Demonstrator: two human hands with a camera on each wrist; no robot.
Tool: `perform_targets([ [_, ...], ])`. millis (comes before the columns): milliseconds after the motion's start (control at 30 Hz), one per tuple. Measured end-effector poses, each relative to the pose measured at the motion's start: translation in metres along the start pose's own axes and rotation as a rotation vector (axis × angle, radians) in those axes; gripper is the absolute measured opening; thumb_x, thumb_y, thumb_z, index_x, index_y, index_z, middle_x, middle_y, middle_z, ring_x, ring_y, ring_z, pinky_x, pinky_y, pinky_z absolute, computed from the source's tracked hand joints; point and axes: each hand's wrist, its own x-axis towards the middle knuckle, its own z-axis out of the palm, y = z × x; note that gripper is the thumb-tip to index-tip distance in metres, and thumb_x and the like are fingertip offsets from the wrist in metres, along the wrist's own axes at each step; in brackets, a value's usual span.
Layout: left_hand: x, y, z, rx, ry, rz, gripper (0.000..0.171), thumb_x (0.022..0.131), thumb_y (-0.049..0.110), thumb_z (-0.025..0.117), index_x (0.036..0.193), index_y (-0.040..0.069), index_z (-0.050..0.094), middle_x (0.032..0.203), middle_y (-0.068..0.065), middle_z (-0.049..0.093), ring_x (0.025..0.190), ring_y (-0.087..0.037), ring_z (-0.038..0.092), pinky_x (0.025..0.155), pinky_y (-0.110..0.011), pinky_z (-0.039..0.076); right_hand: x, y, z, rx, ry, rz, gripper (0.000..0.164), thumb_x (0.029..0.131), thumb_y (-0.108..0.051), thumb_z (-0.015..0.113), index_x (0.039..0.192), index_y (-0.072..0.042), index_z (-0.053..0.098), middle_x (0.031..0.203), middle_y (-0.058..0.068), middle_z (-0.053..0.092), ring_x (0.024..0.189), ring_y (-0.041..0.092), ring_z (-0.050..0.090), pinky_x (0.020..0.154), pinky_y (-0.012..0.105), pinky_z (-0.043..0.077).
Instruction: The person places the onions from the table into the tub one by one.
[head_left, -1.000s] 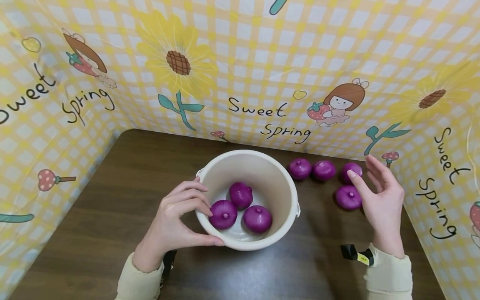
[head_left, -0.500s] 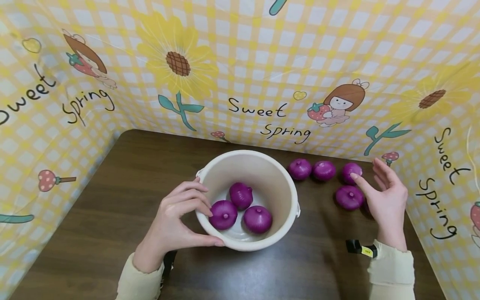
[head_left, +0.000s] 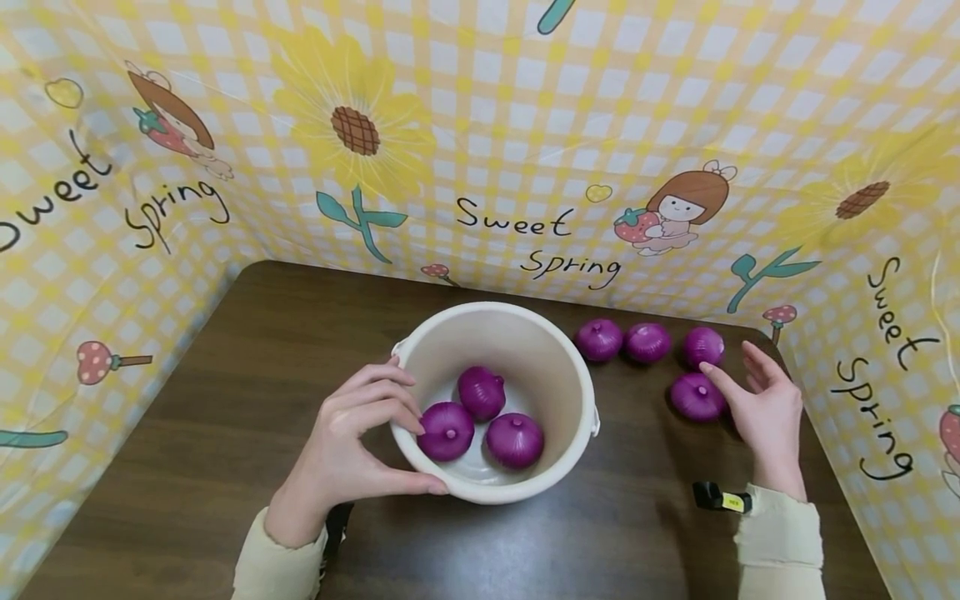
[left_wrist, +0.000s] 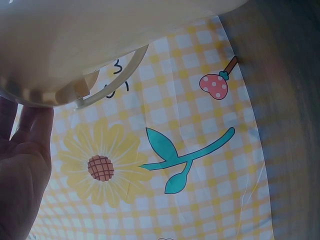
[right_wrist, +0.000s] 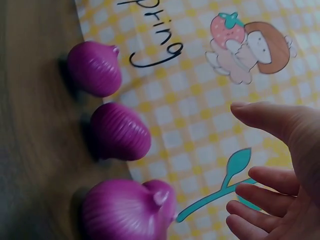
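Note:
A cream bucket point(head_left: 570, 450) stands on the table with three purple onions inside: one onion point(head_left: 482, 392) at the back, another point(head_left: 446, 431) at left, a third point(head_left: 516, 440) at right. My left hand point(head_left: 352, 442) grips the bucket's left rim, thumb along the near edge; the left wrist view shows its fingers point(left_wrist: 37, 130) against the bucket's wall point(left_wrist: 100, 30). At right, my right hand point(head_left: 765, 417) hovers with thumb and fingers spread and nothing between them. Nearest to it are an onion point(head_left: 697, 397) and the onion behind point(head_left: 703, 346). A dark patch beneath the hand is mostly hidden.
Two more onions, one point(head_left: 599, 340) beside the bucket and one point(head_left: 648, 342) to its right, lie along the back edge of the brown table point(head_left: 187, 417). A yellow checked cloth point(head_left: 510, 150) walls the table at the back and both sides.
The right hand has shifted slightly right, then nearer to the table's front, staying spread. My left hand, the bucket and the onions have kept their places.

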Motion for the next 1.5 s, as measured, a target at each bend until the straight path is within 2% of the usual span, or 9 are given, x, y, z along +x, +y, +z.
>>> perform_targets([
  [200,-0.001,-0.001,0.001,-0.005,-0.001,0.005,0.052,0.059,0.054,0.097,0.077,0.015,0.069,0.081,0.001,0.067,0.099,-0.029,0.06,0.113,-0.047,0.043,0.0,0.011,0.0,-0.062,-0.031,0.038,0.084,0.087,-0.049,0.08,0.155,-0.015,0.044,0.152,0.013,0.046,0.137,0.035,0.047,0.115,0.046,0.039],
  [500,-0.001,-0.002,0.001,-0.003,0.001,0.009,0.052,0.059,0.054,0.097,0.078,0.015,0.069,0.081,0.002,0.067,0.099,-0.028,0.06,0.113,-0.046,0.043,0.0,0.023,0.003,-0.125,-0.071,0.077,0.085,0.089,-0.055,0.075,0.155,-0.013,0.043,0.153,0.013,0.045,0.137,0.035,0.046,0.114,0.048,0.039],
  [700,-0.001,-0.002,0.001,-0.005,0.0,0.01,0.052,0.059,0.054,0.097,0.078,0.015,0.069,0.081,0.001,0.068,0.099,-0.028,0.06,0.113,-0.046,0.043,0.001,0.029,0.005,-0.149,-0.084,0.073,0.081,0.091,-0.053,0.073,0.154,-0.011,0.044,0.152,0.015,0.046,0.137,0.035,0.046,0.114,0.05,0.039],
  [933,-0.001,-0.002,0.001,-0.003,0.004,0.023,0.052,0.059,0.054,0.097,0.078,0.015,0.068,0.081,0.001,0.067,0.099,-0.028,0.06,0.113,-0.047,0.043,0.004,0.039,0.01,-0.165,-0.152,0.037,0.083,0.093,-0.054,0.071,0.153,-0.003,0.043,0.15,0.023,0.046,0.137,0.035,0.046,0.113,0.05,0.04],
  [1267,0.0,-0.001,0.001,-0.004,0.004,0.022,0.052,0.059,0.053,0.097,0.077,0.015,0.068,0.08,0.001,0.067,0.098,-0.028,0.06,0.113,-0.047,0.043,0.001,0.04,0.015,-0.183,-0.181,-0.035,0.077,0.096,-0.05,0.068,0.15,-0.001,0.046,0.144,0.027,0.049,0.133,0.036,0.05,0.11,0.049,0.043],
  [1333,0.0,-0.001,0.001,-0.002,0.003,0.021,0.052,0.058,0.053,0.097,0.077,0.015,0.068,0.08,0.001,0.067,0.098,-0.028,0.06,0.113,-0.047,0.043,0.0,0.039,0.017,-0.193,-0.194,-0.06,0.075,0.096,-0.049,0.068,0.15,0.0,0.047,0.141,0.028,0.051,0.13,0.037,0.052,0.107,0.043,0.046],
  [1500,0.0,-0.001,0.001,0.005,0.003,0.024,0.052,0.059,0.054,0.097,0.077,0.014,0.068,0.08,0.001,0.067,0.097,-0.028,0.06,0.113,-0.046,0.043,0.0,0.04,0.02,-0.203,-0.203,-0.112,0.072,0.097,-0.043,0.069,0.148,0.003,0.048,0.139,0.031,0.052,0.127,0.041,0.054,0.104,0.045,0.047],
])
